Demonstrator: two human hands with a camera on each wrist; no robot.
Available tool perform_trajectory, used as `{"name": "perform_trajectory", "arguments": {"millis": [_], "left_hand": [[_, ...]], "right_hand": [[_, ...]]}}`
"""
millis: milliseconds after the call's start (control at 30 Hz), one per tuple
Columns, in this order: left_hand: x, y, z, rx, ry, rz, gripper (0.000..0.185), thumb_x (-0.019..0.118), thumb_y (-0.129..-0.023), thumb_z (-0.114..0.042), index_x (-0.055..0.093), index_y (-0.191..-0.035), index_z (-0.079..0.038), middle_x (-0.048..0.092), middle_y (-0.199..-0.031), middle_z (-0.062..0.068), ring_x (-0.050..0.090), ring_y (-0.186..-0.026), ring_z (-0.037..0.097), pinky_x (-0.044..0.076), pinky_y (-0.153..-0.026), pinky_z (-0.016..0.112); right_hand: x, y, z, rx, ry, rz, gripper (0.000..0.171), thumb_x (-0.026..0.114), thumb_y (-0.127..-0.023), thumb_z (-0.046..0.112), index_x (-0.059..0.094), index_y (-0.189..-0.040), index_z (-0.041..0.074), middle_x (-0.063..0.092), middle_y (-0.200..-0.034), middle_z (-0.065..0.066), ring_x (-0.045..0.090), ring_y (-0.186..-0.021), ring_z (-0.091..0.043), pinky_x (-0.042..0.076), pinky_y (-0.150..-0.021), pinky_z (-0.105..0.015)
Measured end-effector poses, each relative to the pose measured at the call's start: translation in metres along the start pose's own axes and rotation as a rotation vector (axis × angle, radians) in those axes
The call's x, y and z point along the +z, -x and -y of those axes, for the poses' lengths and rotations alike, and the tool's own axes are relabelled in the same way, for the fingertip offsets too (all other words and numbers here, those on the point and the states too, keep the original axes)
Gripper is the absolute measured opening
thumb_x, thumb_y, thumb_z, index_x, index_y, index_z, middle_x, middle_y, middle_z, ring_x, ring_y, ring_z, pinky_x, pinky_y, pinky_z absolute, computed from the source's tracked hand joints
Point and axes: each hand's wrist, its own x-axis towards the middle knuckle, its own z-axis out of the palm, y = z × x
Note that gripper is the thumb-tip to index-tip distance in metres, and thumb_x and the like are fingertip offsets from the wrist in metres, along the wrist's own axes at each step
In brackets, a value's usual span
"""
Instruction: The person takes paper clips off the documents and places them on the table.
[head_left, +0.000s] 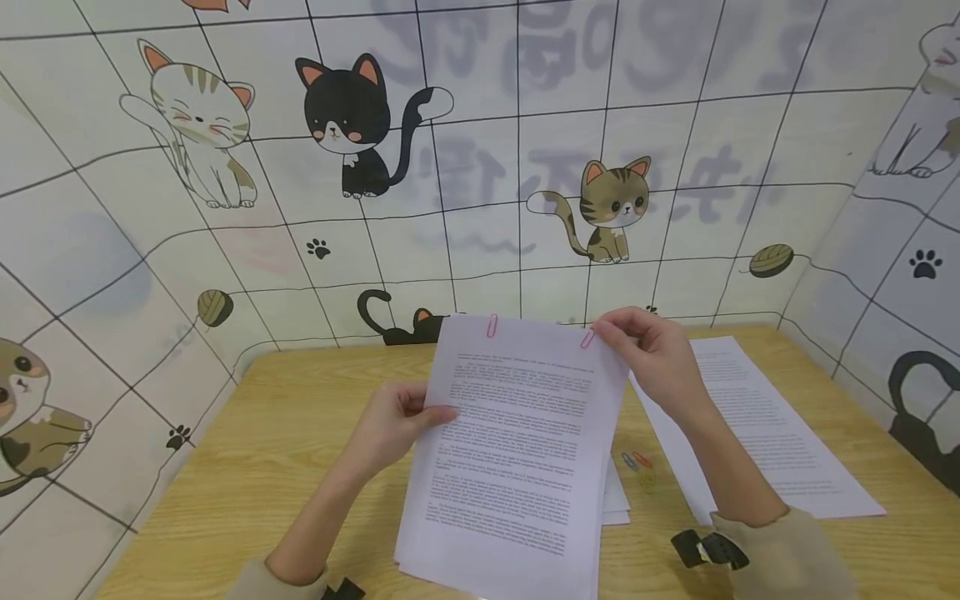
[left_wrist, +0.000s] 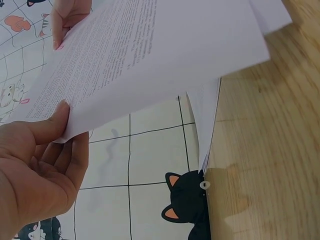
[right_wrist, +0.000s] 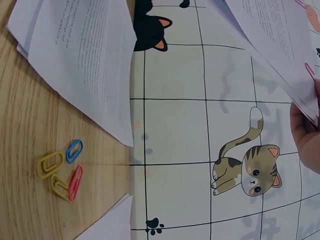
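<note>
A sheaf of printed sheets (head_left: 517, 442) is held up, tilted, over the wooden table (head_left: 300, 417). My left hand (head_left: 420, 412) grips its left edge, thumb on the printed face (left_wrist: 150, 55). At the top right corner my right hand (head_left: 618, 333) pinches the sheets right beside a pink paper clip (head_left: 588, 338). A second pink clip (head_left: 492, 326) sits on the top edge near the left. In the right wrist view that hand (right_wrist: 306, 132) shows at the right edge under the sheets (right_wrist: 280, 45).
More printed pages (head_left: 757, 425) lie on the table at the right, and a smaller stack (head_left: 617, 500) lies under the held sheaf. Loose coloured paper clips (right_wrist: 62, 172) lie between them. Cat-patterned walls (head_left: 487, 167) close in the table's back and sides.
</note>
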Motion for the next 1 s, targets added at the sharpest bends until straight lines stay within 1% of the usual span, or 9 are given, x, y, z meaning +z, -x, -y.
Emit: {"name": "perform_trajectory", "arguments": {"millis": [133,200,300,400,500,633,833,1000], "left_hand": [[0.001,0.0,0.0,-0.012,0.0,-0.002,0.02,0.075,-0.09,-0.004,0.075,-0.109,0.002,0.076,-0.092,0.011,0.073,-0.074,0.022,0.058,-0.065,0.031],[0.001,0.0,0.001,-0.027,-0.009,-0.012,0.02,0.075,-0.089,-0.003,0.075,-0.109,0.002,0.076,-0.091,0.011,0.073,-0.073,0.022,0.058,-0.065,0.032],[-0.001,0.0,0.003,-0.052,-0.023,-0.036,0.019,0.075,-0.089,-0.002,0.075,-0.107,0.001,0.075,-0.09,0.01,0.072,-0.073,0.021,0.058,-0.065,0.031],[-0.003,-0.001,0.005,-0.06,-0.029,-0.055,0.018,0.074,-0.09,-0.003,0.075,-0.107,0.002,0.075,-0.09,0.01,0.072,-0.073,0.021,0.057,-0.065,0.03],[-0.005,-0.001,0.007,-0.055,-0.024,-0.058,0.018,0.074,-0.09,-0.003,0.074,-0.108,0.002,0.075,-0.09,0.01,0.072,-0.074,0.022,0.057,-0.065,0.031],[-0.006,0.0,0.007,-0.057,-0.002,-0.069,0.018,0.074,-0.091,-0.004,0.074,-0.108,0.002,0.076,-0.09,0.011,0.072,-0.074,0.022,0.058,-0.066,0.031],[-0.008,-0.001,0.007,-0.084,0.031,-0.106,0.018,0.074,-0.09,-0.003,0.074,-0.107,0.002,0.076,-0.088,0.011,0.073,-0.074,0.024,0.057,-0.066,0.03],[-0.01,-0.001,0.007,-0.085,0.047,-0.121,0.02,0.074,-0.09,-0.004,0.074,-0.109,0.003,0.076,-0.089,0.012,0.073,-0.075,0.024,0.058,-0.066,0.029]], "right_hand": [[-0.001,0.0,-0.002,0.006,0.0,-0.017,0.018,0.066,-0.1,0.019,0.07,-0.105,0.001,0.07,-0.094,-0.003,0.059,-0.077,-0.016,0.047,-0.063,-0.02],[-0.004,0.0,-0.003,0.015,-0.027,-0.04,0.02,0.065,-0.101,0.02,0.069,-0.106,0.001,0.071,-0.094,-0.002,0.061,-0.081,-0.016,0.05,-0.068,-0.019],[-0.009,-0.001,-0.006,0.014,-0.083,-0.09,0.022,0.064,-0.102,0.019,0.067,-0.108,-0.001,0.072,-0.095,-0.001,0.063,-0.082,-0.016,0.052,-0.072,-0.018],[-0.014,-0.003,-0.008,0.006,-0.141,-0.119,0.023,0.063,-0.102,0.018,0.065,-0.108,-0.004,0.073,-0.095,-0.003,0.062,-0.078,-0.018,0.053,-0.07,-0.019],[-0.016,-0.005,-0.009,0.002,-0.179,-0.113,0.024,0.063,-0.102,0.017,0.063,-0.108,-0.006,0.073,-0.095,-0.006,0.062,-0.075,-0.019,0.054,-0.068,-0.019],[-0.018,-0.006,-0.009,-0.005,-0.19,-0.105,0.024,0.061,-0.102,0.016,0.061,-0.109,-0.007,0.071,-0.095,-0.008,0.064,-0.075,-0.016,0.055,-0.07,-0.02],[-0.019,-0.006,-0.009,0.013,-0.219,-0.097,0.024,0.061,-0.102,0.014,0.059,-0.108,-0.009,0.07,-0.093,-0.01,0.068,-0.077,-0.014,0.057,-0.073,-0.023],[-0.02,-0.004,-0.008,0.052,-0.16,-0.067,0.024,0.062,-0.101,0.015,0.06,-0.11,-0.007,0.07,-0.093,-0.009,0.069,-0.078,-0.015,0.057,-0.074,-0.024]]}}
